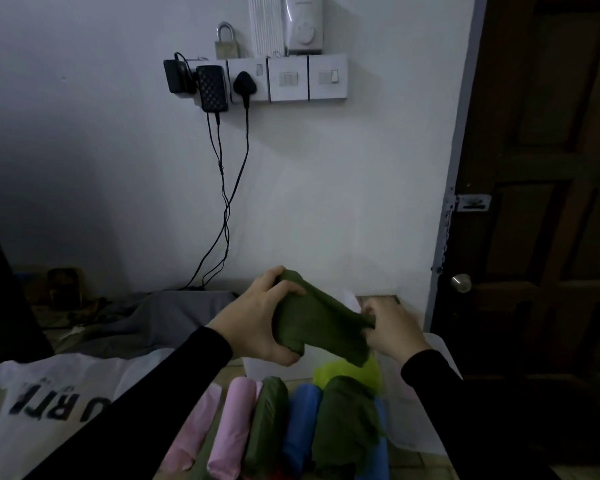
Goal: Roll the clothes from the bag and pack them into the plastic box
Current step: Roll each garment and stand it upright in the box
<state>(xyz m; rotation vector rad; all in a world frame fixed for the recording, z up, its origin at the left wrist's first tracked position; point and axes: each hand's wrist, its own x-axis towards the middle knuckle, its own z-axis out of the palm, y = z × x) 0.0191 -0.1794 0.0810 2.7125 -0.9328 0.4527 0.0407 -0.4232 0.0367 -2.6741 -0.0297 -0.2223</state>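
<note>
We see left hand [257,318] clamped round the dark green roll [321,320], right hand [392,329] pinching its other end, both above the plastic box [420,420].

Dim white wall [326,188], dark door [541,202]

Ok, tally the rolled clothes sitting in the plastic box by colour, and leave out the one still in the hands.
Pink rolls: 2
Dark green rolls: 2
Blue rolls: 1
Lime green garment: 1, partly hidden, so whether it is rolled is unclear
Total: 6 in the plastic box; more may lie hidden beneath.
</note>
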